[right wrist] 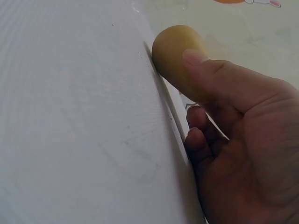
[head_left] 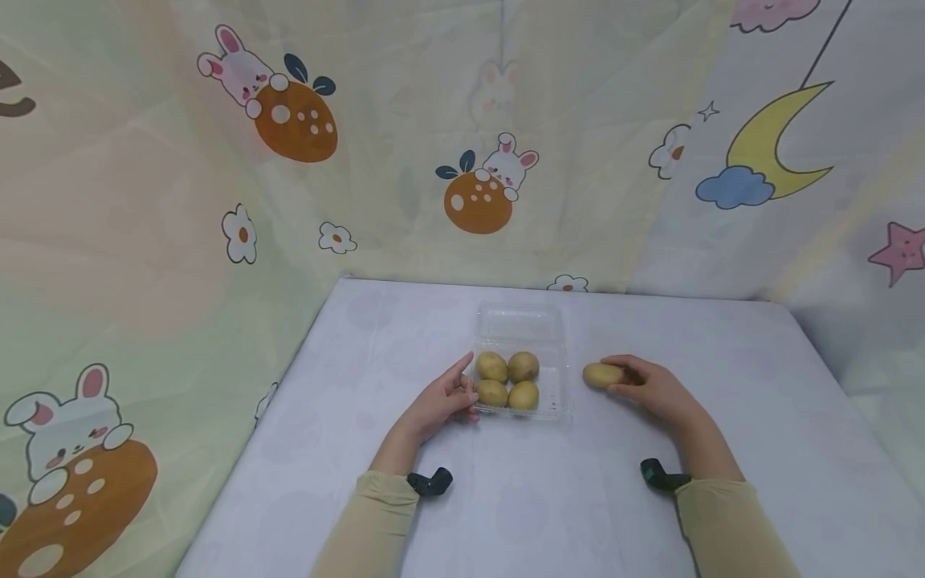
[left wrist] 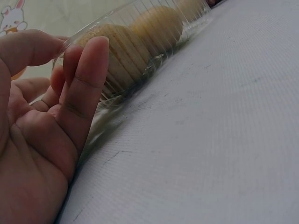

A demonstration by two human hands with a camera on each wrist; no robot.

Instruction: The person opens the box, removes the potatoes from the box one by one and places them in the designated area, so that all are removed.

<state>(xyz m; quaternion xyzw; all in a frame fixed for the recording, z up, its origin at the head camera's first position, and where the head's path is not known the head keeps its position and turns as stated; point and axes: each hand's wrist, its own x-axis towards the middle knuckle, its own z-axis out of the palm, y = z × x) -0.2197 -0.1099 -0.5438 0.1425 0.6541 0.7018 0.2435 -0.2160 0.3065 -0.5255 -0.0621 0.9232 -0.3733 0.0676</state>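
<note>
With thumb and fingers, my right hand pinches a smooth yellow-brown oval, much like a kiwi or small potato, just right of a clear plastic box. In the right wrist view the thumb lies along this oval, close over the table. Several matching ovals sit in two rows in the left part of the box. My left hand grips the box's near left edge, index finger stretched along its side. Ribbed clear wall shows in front of the ovals in the left wrist view, fingertips right at its corner.
The box's lid is folded back on its far side. A white cloth covers the table. Behind and to the left hangs a printed curtain with rabbits and flowers. Small black devices are worn on both wrists.
</note>
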